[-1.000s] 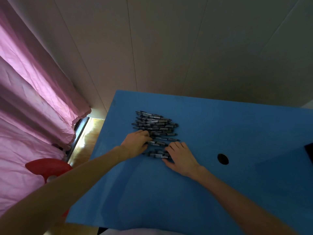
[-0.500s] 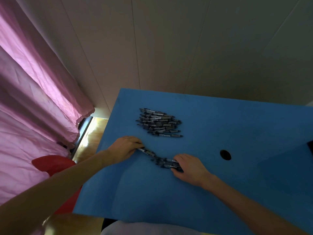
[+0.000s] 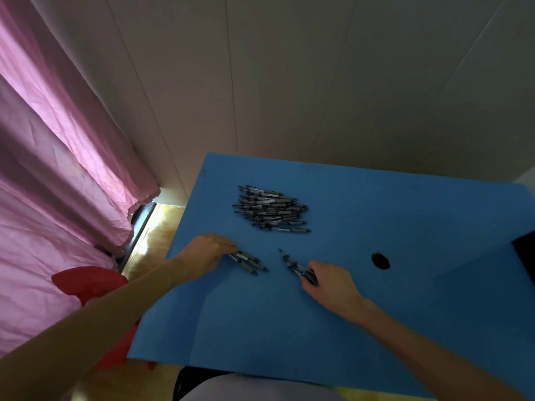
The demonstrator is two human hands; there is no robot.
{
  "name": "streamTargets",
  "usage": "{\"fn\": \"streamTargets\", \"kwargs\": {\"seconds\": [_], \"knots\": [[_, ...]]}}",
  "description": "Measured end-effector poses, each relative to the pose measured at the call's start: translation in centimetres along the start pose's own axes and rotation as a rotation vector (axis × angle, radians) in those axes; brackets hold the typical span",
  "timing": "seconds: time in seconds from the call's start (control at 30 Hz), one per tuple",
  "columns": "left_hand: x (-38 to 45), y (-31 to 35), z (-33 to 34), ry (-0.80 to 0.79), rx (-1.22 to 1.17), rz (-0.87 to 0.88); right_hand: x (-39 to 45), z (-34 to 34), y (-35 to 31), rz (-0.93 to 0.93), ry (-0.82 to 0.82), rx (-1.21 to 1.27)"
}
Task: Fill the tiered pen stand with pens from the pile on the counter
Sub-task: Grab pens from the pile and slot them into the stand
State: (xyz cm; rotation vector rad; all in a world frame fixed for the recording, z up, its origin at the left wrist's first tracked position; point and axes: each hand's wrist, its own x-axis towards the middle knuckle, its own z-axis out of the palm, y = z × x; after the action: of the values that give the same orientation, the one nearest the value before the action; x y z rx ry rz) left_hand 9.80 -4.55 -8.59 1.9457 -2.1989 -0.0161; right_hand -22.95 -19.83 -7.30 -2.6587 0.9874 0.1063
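A pile of grey pens (image 3: 272,209) lies on the far left part of the blue counter (image 3: 376,299). Nearer to me, my left hand (image 3: 207,251) grips a small bunch of pens (image 3: 249,261) whose tips point right and rest on the counter. My right hand (image 3: 330,282) grips a second small bunch of pens (image 3: 293,265) with tips pointing up and left. A gap of bare counter separates the two bunches. No tiered pen stand is in view, unless it is the dark object cut off at the right edge.
A round cable hole (image 3: 380,261) sits in the counter right of my right hand. A dark object's corner (image 3: 525,256) enters at the right edge. Pink curtains (image 3: 58,183) hang left, with a red stool (image 3: 92,282) below. A pale wall stands behind.
Both hands drew pens off the pile towards me. What was one connected string of pens half a second ago is now split into two separate bunches, one in each hand.
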Motion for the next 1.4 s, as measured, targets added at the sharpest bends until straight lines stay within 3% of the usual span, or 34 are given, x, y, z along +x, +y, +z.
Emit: {"fn": "streamTargets", "kwargs": {"seconds": [0.17, 0.3, 0.5, 0.6, 0.83, 1.13, 1.33, 1.4], "knots": [[1.9, 0.2, -0.3, -0.025, -0.108, -0.060, 1.3, -0.3, -1.4, 0.088, -0.016, 0.023], [2.1, 0.8, 0.3, -0.130, -0.220, -0.257, 2.5, -1.3, -1.7, 0.097, -0.002, -0.084], [-0.1, 3.7, 0.8, 0.042, -0.364, -0.649, 4.0, -2.2, -2.2, 0.052, -0.002, -0.103], [0.3, 4.3, 1.0, -0.031, -0.401, -0.771, 4.7, -1.9, -2.6, 0.049, -0.029, -0.143], [3.2, 3.7, 1.1, -0.056, -0.364, -0.754, 6.2, -1.4, -2.7, -0.029, -0.015, -0.288], [3.8, 4.5, 1.9, -0.055, -0.334, -0.621, 6.3, -0.4, -2.4, -0.218, 0.011, -0.264], [3.4, 5.3, 1.9, -0.082, -0.344, -0.553, 4.2, 0.2, -1.4, -0.182, -0.007, -0.196], [3.2, 5.6, 1.3, 0.033, -0.337, -0.667, 3.7, -0.1, -1.4, -0.118, -0.020, -0.168]]}}
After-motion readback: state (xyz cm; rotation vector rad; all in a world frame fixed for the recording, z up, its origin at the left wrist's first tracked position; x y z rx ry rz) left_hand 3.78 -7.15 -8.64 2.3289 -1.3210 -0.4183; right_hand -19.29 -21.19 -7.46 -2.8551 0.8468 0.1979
